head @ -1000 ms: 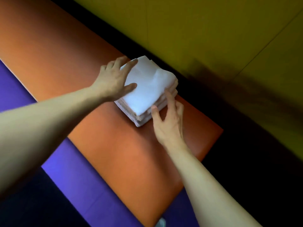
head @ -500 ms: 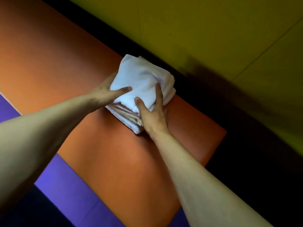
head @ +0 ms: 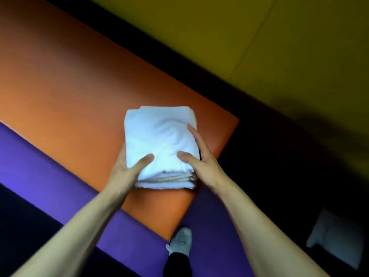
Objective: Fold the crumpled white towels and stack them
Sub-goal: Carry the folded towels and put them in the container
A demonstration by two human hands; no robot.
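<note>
Stack of folded towels (head: pixel 159 144) sits at orange surface (head: pixel 79 96) near corner, between both hands. Left hand (head: pixel 127 170) and right hand (head: pixel 201 162) clasp its sides, thumbs on top; equally near.

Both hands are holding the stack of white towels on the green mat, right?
Not quite: the mat under the stack of white towels is orange, as the head view shows. The left hand and right hand do hold it.
</note>
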